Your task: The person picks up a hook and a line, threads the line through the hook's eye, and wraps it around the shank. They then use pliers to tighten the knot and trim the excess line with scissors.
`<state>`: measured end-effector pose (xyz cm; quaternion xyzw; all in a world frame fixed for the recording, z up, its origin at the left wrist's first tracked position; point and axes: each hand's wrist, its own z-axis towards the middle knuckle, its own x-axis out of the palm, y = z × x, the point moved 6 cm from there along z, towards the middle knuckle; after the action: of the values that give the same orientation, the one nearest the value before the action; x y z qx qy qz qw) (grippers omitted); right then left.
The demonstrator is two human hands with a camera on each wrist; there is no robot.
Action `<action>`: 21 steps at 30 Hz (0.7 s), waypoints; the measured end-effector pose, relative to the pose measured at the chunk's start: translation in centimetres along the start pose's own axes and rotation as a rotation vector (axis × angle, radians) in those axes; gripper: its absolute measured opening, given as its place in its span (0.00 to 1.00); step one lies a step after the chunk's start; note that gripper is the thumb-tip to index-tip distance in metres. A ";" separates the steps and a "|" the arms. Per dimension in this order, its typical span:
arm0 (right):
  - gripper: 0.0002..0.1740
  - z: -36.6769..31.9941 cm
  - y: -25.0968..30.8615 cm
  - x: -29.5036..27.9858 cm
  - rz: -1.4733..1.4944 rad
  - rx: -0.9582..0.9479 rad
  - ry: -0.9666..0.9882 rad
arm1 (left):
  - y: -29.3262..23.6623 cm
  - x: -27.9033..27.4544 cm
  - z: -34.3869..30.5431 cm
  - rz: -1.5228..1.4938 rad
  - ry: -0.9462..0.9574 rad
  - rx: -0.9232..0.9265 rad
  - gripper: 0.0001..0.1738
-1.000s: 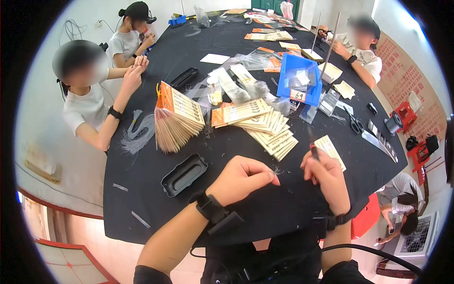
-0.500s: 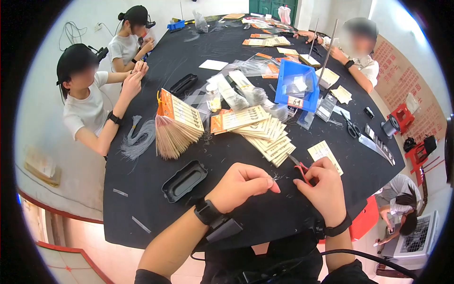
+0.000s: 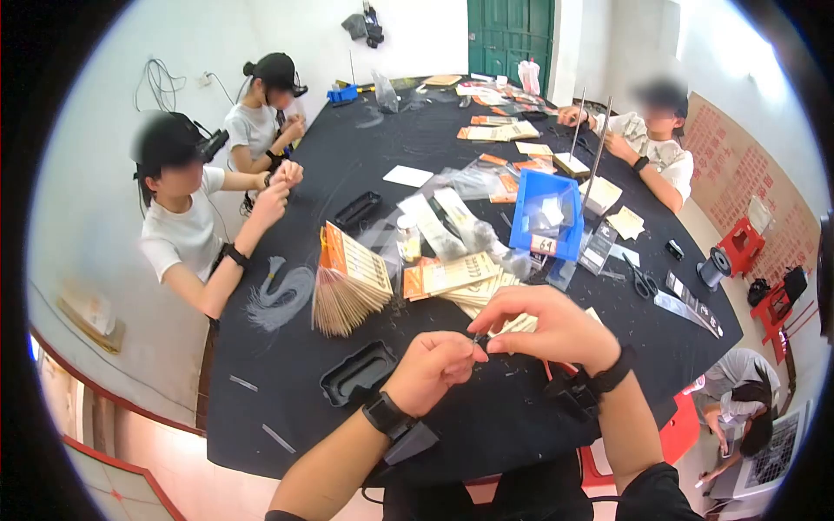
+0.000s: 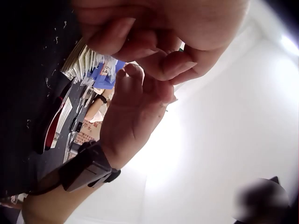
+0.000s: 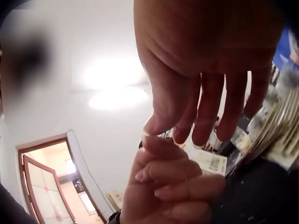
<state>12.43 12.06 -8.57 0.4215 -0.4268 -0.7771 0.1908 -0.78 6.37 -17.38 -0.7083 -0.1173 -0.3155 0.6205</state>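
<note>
Low in the head view, the left hand point(image 3: 433, 372) pinches a tiny dark item point(image 3: 480, 340) between thumb and forefinger, its other fingers curled. The right hand point(image 3: 556, 323) comes from the other side, thumb and forefinger closed at the same item. From the right wrist view, the right hand point(image 5: 210, 60) has its other fingers extended, its thumb tip by the fingertips of the left hand point(image 5: 175, 186). Fingers mostly hide the item. Red-handled scissors point(image 4: 55, 122) rest on the black cloth, partly covered by the right wrist in the head view.
A black tray point(image 3: 358, 373) lies left of the hands. Beyond are fanned card packs point(image 3: 352, 282), stacked cards point(image 3: 452, 273), a blue bin point(image 3: 546, 217) and upright metal rods point(image 3: 599, 143). Dark scissors point(image 3: 643, 282) and a wire spool point(image 3: 715, 267) lie right. Other people sit around the table.
The right hand has let go of the red-handled scissors and moved left to meet the left hand's fingertips. The head view has shifted, so the table appears lower.
</note>
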 end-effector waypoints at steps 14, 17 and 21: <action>0.05 -0.4 -2.9 0.8 0.092 -0.116 -0.152 | 0.1 -0.3 0.0 0.037 0.016 0.012 0.12; 0.05 -0.5 -2.5 0.7 0.051 -0.176 -0.153 | 0.1 -0.4 -0.1 0.086 0.007 0.027 0.11; 0.05 -0.6 -2.4 0.7 0.048 -0.192 -0.136 | -0.1 -0.4 -0.1 0.172 -0.023 0.039 0.11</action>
<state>12.71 12.67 -11.06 0.3372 -0.3723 -0.8364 0.2192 -1.16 6.40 -17.53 -0.7071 -0.0693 -0.2504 0.6577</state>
